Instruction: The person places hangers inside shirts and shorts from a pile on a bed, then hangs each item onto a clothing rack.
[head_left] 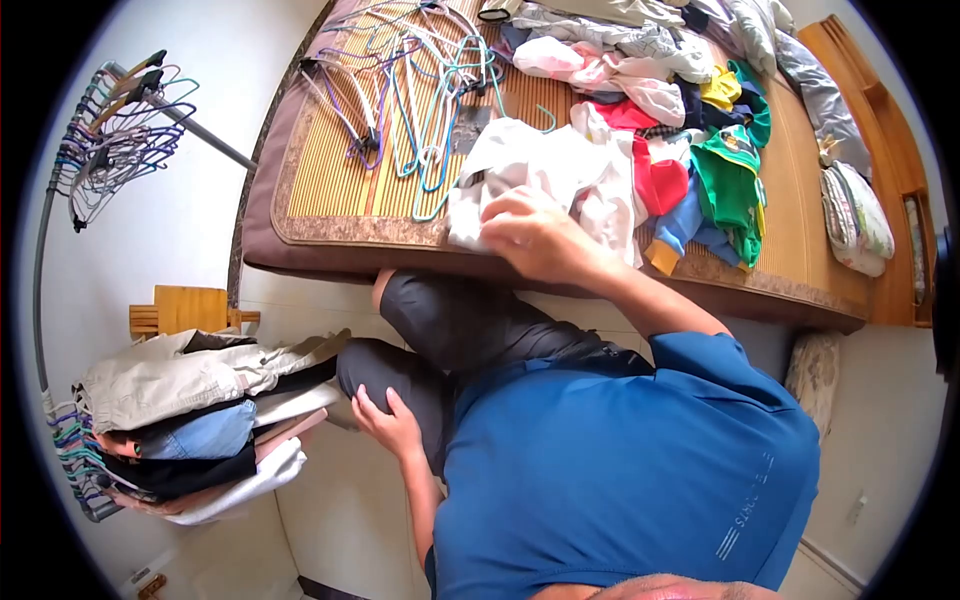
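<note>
The white garment [530,155] lies bunched at the near edge of the bed [325,256] under the right hand [540,235], fingers curled, grip unclear; limp cloth handles best if the left hand [392,425], fingers loosely spread at the knee [375,362], steadies it

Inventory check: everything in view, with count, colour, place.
White garment: one, white, bed edge
Red garments: at least two, red, beside that
Green clothes: at least one, green, farther right
Other clothes: many, mixed, bed
Loose hangers: many, mixed, bed's left
Bed: one, brown, top
Headboard: one, brown, right
Bundle: one, patterned white, right
Rack: one, grey, left
Rack hangers: many, mixed, left
Hung clothes: several, mixed, left
Wooden furniture: one, brown, left
Shirt: one, blue, bottom
Shorts: one, dark, centre
Left hand: one, bare, on leg
Right hand: one, bare, on white garment
</note>
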